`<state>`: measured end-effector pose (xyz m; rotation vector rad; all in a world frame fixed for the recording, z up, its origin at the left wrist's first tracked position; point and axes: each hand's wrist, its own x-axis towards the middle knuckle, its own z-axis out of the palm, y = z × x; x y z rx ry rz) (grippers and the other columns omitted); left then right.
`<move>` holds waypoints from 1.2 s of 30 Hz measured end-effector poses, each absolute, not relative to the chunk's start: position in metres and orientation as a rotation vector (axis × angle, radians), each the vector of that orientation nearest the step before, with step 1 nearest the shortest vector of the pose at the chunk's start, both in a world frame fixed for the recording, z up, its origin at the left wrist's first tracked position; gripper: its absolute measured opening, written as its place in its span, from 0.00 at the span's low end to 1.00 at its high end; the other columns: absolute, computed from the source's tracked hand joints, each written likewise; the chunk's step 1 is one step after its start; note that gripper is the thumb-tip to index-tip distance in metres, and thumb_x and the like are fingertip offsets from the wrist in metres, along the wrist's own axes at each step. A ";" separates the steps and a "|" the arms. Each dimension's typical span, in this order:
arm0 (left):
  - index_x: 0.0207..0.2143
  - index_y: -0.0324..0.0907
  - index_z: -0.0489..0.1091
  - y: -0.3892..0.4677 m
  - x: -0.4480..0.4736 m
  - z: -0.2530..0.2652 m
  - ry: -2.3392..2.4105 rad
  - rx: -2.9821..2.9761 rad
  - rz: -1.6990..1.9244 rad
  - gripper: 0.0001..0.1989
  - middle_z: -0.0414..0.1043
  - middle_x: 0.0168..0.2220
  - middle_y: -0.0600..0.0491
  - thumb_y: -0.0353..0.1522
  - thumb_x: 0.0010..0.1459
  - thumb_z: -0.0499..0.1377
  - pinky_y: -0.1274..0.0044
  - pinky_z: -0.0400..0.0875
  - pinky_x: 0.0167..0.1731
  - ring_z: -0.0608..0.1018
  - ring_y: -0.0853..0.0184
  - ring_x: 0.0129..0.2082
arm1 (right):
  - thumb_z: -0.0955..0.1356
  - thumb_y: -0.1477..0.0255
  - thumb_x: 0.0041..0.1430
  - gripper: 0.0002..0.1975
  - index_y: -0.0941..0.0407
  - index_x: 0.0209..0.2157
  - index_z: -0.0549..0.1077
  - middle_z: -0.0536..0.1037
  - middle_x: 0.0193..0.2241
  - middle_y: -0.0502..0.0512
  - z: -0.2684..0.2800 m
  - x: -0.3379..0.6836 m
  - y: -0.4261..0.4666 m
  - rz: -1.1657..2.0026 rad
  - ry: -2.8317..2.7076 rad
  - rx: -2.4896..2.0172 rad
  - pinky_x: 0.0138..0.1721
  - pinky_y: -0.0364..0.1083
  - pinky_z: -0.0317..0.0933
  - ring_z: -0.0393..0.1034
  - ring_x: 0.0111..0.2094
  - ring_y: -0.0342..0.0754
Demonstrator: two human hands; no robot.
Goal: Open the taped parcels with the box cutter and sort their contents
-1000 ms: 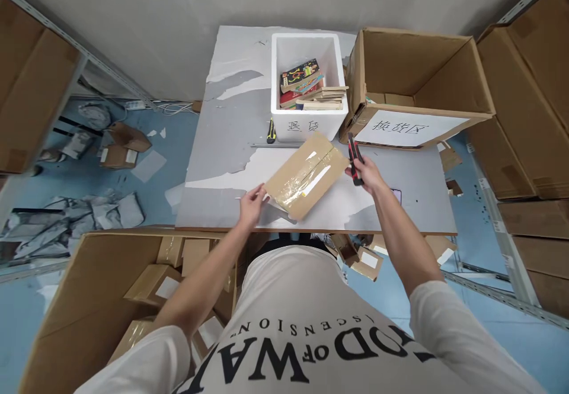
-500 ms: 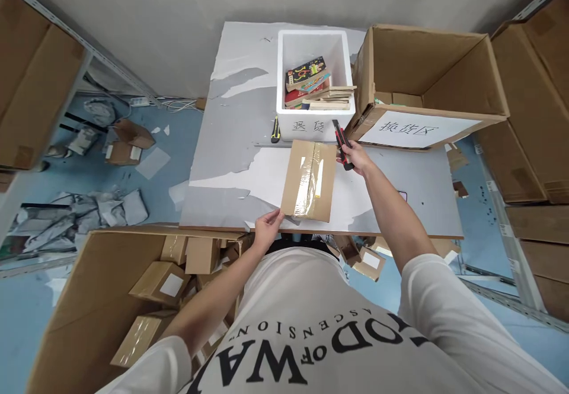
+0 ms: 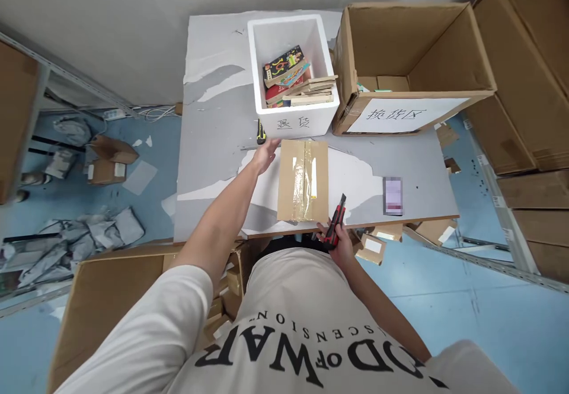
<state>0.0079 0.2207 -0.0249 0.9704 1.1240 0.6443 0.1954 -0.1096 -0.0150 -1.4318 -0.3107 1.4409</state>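
A taped cardboard box (image 3: 287, 183) lies flat on the table, with shiny clear tape along its middle seam. My left hand (image 3: 265, 155) is at its far left corner, fingers stretched towards the edge; whether they touch it I cannot tell. Down at the box's near right corner, my right hand (image 3: 341, 249) is closed around a red and black utility knife (image 3: 334, 225), its blade end pointing up and away from me. Some fingers of that hand reach to the box's edge. A yellow and black utility knife (image 3: 261, 133) lies just beyond my left hand.
Behind the box stands a white foam bin (image 3: 293, 122) holding several books. To its right is a large open carton (image 3: 411, 109) with a handwritten sheet. A pixelated, phone-like object (image 3: 393, 196) lies on the table (image 3: 213, 145). A big carton (image 3: 120, 287) with smaller boxes stands below left.
My left hand went from the box's near left corner to its far left one. My right hand came from the far right corner to the near right, still gripping the knife. The box straightened slightly.
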 end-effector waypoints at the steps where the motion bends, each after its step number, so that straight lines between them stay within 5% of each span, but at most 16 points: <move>1: 0.54 0.47 0.69 0.221 0.011 -0.026 1.102 0.946 0.632 0.25 0.65 0.60 0.48 0.47 0.62 0.47 0.63 0.55 0.60 0.63 0.60 0.63 | 0.66 0.54 0.59 0.21 0.35 0.54 0.62 0.75 0.47 0.49 -0.013 0.190 -0.108 1.458 -0.366 -1.448 0.33 0.52 0.71 0.74 0.46 0.54; 7: 0.51 0.47 0.70 0.206 0.020 -0.028 1.093 0.924 0.692 0.22 0.72 0.52 0.49 0.39 0.53 0.59 0.66 0.63 0.54 0.72 0.63 0.53 | 0.67 0.66 0.62 0.16 0.55 0.51 0.69 0.72 0.50 0.58 0.003 0.184 -0.094 1.499 -0.479 -1.485 0.45 0.55 0.68 0.69 0.48 0.51; 12: 0.48 0.45 0.71 0.201 0.014 -0.013 1.052 1.006 0.741 0.21 0.71 0.53 0.49 0.40 0.51 0.62 0.65 0.64 0.54 0.71 0.63 0.54 | 0.67 0.65 0.62 0.17 0.55 0.51 0.69 0.72 0.50 0.58 0.010 0.202 -0.093 1.493 -0.498 -1.507 0.45 0.54 0.68 0.69 0.47 0.51; 17: 0.46 0.44 0.70 0.168 -0.028 0.001 1.052 1.066 0.911 0.24 0.72 0.52 0.47 0.43 0.47 0.66 0.65 0.67 0.53 0.73 0.62 0.52 | 0.64 0.55 0.60 0.17 0.41 0.51 0.65 0.76 0.41 0.50 0.011 0.259 -0.065 1.408 -0.496 -1.479 0.36 0.53 0.73 0.75 0.39 0.49; 28: 0.37 0.42 0.66 0.008 -0.056 -0.048 1.459 0.966 1.124 0.25 0.73 0.42 0.46 0.48 0.44 0.65 0.67 0.71 0.49 0.76 0.62 0.47 | 0.73 0.59 0.49 0.22 0.51 0.43 0.66 0.75 0.31 0.47 0.014 0.312 0.066 1.527 -0.756 -1.406 0.24 0.42 0.68 0.67 0.21 0.39; 36: 0.36 0.43 0.65 0.000 -0.065 -0.048 1.422 1.045 1.083 0.22 0.72 0.43 0.47 0.46 0.43 0.65 0.69 0.70 0.49 0.76 0.61 0.47 | 0.72 0.57 0.48 0.23 0.50 0.43 0.67 0.75 0.29 0.46 0.002 0.304 0.057 1.501 -0.789 -1.371 0.24 0.40 0.64 0.66 0.22 0.39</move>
